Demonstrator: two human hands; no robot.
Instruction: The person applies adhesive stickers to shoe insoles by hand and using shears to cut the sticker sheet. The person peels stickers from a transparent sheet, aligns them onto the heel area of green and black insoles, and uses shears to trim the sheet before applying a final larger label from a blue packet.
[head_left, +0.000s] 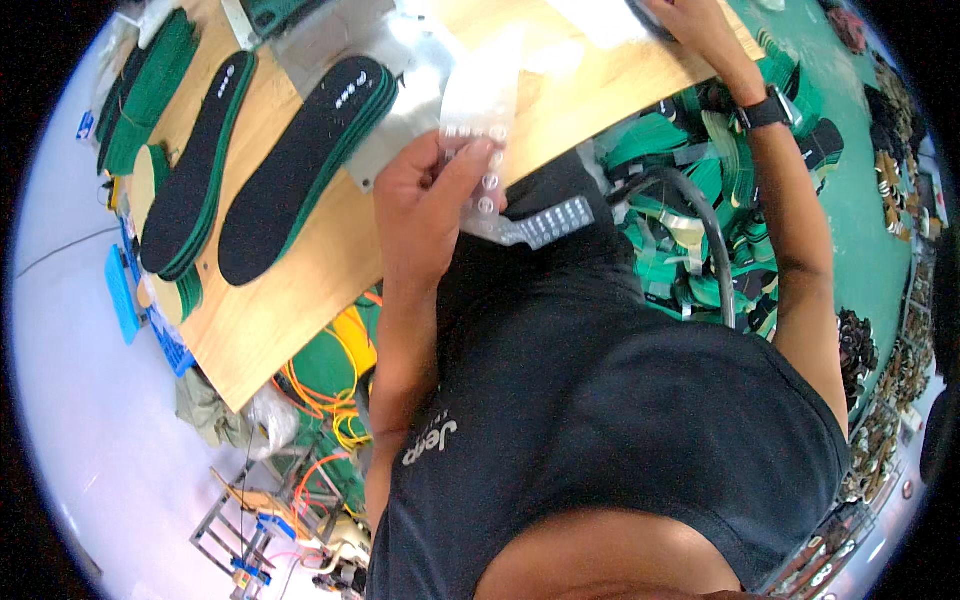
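Wooden bench (300, 300) carried black insoles (300, 170) beyond the left hand (430, 195), which pinched a clear sticker sheet (485, 110); gripping its edge seemed wise. The right hand (700, 30) pressed flat, fingers hidden.

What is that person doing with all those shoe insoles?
A person stands at a wooden table. The left hand holds a clear sticker sheet with small round labels. The right hand reaches to the table's far edge; what it touches is cut off. Stacks of black insoles lie on the table, and a heap of green insoles sits at the right.
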